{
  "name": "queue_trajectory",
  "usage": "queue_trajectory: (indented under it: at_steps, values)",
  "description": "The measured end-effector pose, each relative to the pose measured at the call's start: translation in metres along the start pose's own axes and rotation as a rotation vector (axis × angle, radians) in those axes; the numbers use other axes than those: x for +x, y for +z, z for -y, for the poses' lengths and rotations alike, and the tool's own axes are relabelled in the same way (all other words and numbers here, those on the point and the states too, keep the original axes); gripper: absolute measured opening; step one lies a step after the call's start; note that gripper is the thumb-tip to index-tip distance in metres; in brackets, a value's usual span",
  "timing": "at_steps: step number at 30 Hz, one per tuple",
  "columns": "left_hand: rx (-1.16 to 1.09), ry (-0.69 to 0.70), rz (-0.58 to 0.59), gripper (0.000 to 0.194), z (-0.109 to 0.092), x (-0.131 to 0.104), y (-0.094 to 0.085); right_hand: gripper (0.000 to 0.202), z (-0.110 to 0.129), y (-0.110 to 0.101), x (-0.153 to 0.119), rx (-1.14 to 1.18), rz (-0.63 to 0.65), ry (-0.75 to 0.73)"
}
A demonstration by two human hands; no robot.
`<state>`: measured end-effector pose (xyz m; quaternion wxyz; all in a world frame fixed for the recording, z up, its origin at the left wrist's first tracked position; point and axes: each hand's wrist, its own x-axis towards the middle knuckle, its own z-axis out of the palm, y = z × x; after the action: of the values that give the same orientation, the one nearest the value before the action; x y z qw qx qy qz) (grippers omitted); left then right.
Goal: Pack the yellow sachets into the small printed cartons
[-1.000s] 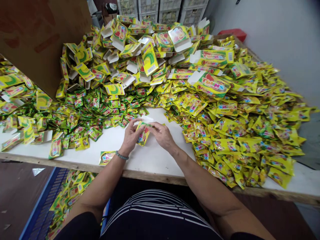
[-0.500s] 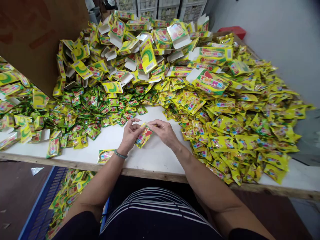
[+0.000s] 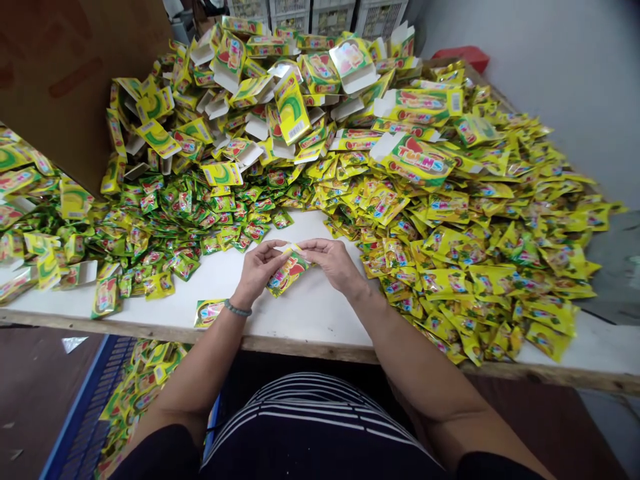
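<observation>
A small yellow-green candy box (image 3: pixel 289 274) is held tilted just above the white tabletop, between my two hands. My left hand (image 3: pixel 261 268) is closed on its left side, thumb along the upper edge. My right hand (image 3: pixel 329 261) pinches the top right corner, where a pale flap shows between the fingertips. Whether anything is inside the box I cannot tell. Near my left wrist lies another small box (image 3: pixel 209 312), flat by the table's front edge and partly covered by the forearm.
Small green packets (image 3: pixel 170 217) are heaped at left, larger yellow pouches (image 3: pixel 450 280) at right. Open-flapped boxes (image 3: pixel 295 110) pile up behind. A brown cardboard sheet (image 3: pixel 83 87) stands at back left. Below the table edge (image 3: pixel 305 348), a blue crate (image 3: pixel 83 407) holds filled boxes.
My right hand has shifted slightly left, closer to my left hand, at the box's top edge. The box has turned a little. The whole view has shifted slightly.
</observation>
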<state>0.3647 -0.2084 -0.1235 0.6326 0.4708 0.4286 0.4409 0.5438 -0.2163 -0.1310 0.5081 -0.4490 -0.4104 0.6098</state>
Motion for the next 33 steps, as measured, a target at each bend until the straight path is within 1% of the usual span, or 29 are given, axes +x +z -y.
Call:
queue_trajectory:
  at_steps: [3, 5, 8, 10, 12, 16, 17, 18, 20, 23, 25, 27, 28, 29, 30, 31, 32, 33]
  values:
    - [-0.001, 0.018, -0.001, 0.045, 0.0, -0.002, -0.002, 0.026, 0.005, -0.003, -0.002, -0.063, 0.048, -0.036]
    - [-0.024, 0.026, -0.014, 0.042, -0.001, -0.002, -0.001, 0.025, 0.008, -0.005, -0.003, -0.013, 0.093, -0.023]
    - [-0.054, 0.031, -0.037, 0.04, -0.002, -0.002, 0.001, 0.028, 0.008, -0.006, -0.003, 0.103, 0.138, 0.017]
    - [-0.082, 0.033, -0.06, 0.04, -0.004, -0.002, 0.003, 0.03, 0.005, -0.002, -0.006, 0.097, 0.149, -0.013]
    - [-0.123, 0.037, -0.098, 0.041, -0.005, -0.002, 0.004, 0.03, 0.001, 0.005, -0.012, -0.005, 0.12, -0.109]
    - [-0.186, 0.029, -0.146, 0.043, -0.007, -0.002, 0.002, 0.03, -0.005, 0.022, -0.022, -0.421, -0.064, -0.441]
    - [-0.19, 0.019, -0.145, 0.043, -0.007, -0.002, 0.001, 0.03, -0.006, 0.024, -0.023, -0.504, -0.087, -0.506]
    - [-0.191, 0.005, -0.141, 0.044, -0.008, -0.002, 0.001, 0.03, -0.007, 0.024, -0.023, -0.557, -0.091, -0.54]
    - [-0.18, -0.02, -0.12, 0.045, -0.008, 0.0, 0.002, 0.03, -0.008, 0.024, -0.022, -0.588, -0.081, -0.538]
    - [-0.152, -0.023, -0.086, 0.048, -0.008, 0.002, 0.005, 0.038, -0.01, 0.024, -0.021, -0.594, -0.073, -0.519]
    - [-0.118, -0.013, -0.084, 0.051, -0.009, 0.001, 0.002, 0.042, -0.011, 0.026, -0.023, -0.626, -0.028, -0.535]
    - [-0.021, -0.012, -0.072, 0.051, -0.016, -0.005, -0.009, 0.038, -0.009, 0.026, -0.024, -0.676, 0.064, -0.529]
    - [0.073, -0.017, -0.055, 0.05, -0.022, -0.01, -0.019, 0.034, -0.007, 0.024, -0.023, -0.711, 0.1, -0.521]
    - [0.194, -0.033, -0.025, 0.047, -0.03, -0.017, -0.032, 0.031, -0.004, 0.021, -0.022, -0.754, 0.107, -0.51]
    - [0.34, -0.061, 0.017, 0.044, -0.04, -0.025, -0.046, 0.028, -0.001, 0.016, -0.02, -0.809, 0.076, -0.493]
    - [0.498, -0.101, 0.061, 0.04, -0.051, -0.033, -0.062, 0.027, 0.002, 0.011, -0.017, -0.875, 0.017, -0.467]
    - [0.646, -0.161, 0.112, 0.038, -0.063, -0.042, -0.077, 0.027, 0.005, 0.004, -0.014, -0.949, -0.059, -0.429]
    - [0.791, -0.214, 0.138, 0.036, -0.074, -0.049, -0.09, 0.028, 0.007, -0.003, -0.011, -1.028, -0.134, -0.378]
